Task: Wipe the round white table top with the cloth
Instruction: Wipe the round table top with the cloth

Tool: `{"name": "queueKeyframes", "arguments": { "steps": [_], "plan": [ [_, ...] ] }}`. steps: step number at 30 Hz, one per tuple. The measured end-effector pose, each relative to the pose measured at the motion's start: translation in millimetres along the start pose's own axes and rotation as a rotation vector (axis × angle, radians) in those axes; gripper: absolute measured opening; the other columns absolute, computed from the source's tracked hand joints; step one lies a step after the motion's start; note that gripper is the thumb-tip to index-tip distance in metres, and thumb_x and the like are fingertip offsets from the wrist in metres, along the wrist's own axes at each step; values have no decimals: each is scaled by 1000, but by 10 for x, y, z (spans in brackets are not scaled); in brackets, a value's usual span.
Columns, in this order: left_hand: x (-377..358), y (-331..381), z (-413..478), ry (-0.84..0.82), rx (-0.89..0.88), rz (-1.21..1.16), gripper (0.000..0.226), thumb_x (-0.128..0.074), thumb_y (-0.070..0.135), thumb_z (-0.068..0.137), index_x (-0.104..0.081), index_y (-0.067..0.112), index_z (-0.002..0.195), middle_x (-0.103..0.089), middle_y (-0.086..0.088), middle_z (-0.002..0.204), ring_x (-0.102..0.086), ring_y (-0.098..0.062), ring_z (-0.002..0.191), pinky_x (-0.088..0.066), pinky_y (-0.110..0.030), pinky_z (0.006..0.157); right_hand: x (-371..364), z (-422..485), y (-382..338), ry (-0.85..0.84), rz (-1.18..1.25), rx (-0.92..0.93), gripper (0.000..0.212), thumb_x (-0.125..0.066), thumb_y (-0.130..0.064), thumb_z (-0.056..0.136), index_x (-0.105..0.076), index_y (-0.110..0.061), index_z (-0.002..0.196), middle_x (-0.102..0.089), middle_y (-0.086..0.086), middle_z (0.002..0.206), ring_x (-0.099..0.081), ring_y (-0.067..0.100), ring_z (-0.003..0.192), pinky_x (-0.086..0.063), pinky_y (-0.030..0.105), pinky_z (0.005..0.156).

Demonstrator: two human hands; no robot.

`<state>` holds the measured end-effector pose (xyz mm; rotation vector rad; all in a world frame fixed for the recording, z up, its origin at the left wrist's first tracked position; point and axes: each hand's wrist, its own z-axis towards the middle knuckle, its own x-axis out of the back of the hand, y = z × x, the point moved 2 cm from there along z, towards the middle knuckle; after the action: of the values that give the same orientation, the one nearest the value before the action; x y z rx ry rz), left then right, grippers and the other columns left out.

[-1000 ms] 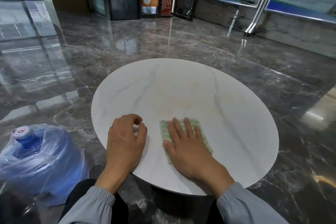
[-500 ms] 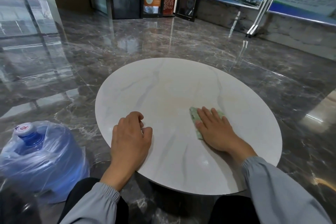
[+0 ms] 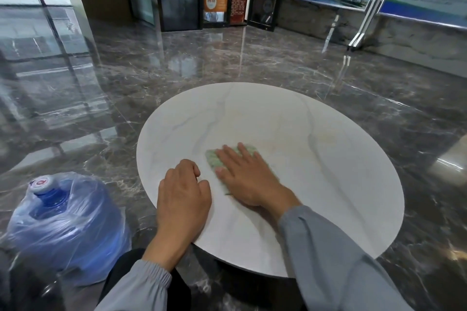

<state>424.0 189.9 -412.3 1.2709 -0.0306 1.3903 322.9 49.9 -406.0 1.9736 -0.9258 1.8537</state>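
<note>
The round white table top (image 3: 316, 149), veined like marble, fills the middle of the head view. A pale green cloth (image 3: 214, 158) lies flat on its near-left part. My right hand (image 3: 246, 175) presses down on the cloth with straight, spread fingers and hides most of it. My left hand (image 3: 183, 195) rests on the table's near-left edge, just left of the cloth, with its fingers loosely curled and nothing in them.
A large blue water bottle (image 3: 63, 222) wrapped in clear plastic stands on the floor at the lower left, close to the table. Glossy dark marble floor (image 3: 227, 63) surrounds the table. Glass doors and display boards line the far walls.
My right hand slid the cloth out to the right, then back left toward my left hand. The left hand stayed on the table edge.
</note>
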Motion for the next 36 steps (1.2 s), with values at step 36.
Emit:
{"name": "queueKeyframes", "arguments": {
  "steps": [36],
  "plan": [
    [-41,-38,-6,-17,-122,57,11,-55,20,87,-52,21,77,-51,5,71,-48,-25,71,-42,-45,69,12,386,-178,-41,3,48,59,-12,-48,109,2,-34,165,11,-13,172,20,22,157,15,52,124]
  ]
}}
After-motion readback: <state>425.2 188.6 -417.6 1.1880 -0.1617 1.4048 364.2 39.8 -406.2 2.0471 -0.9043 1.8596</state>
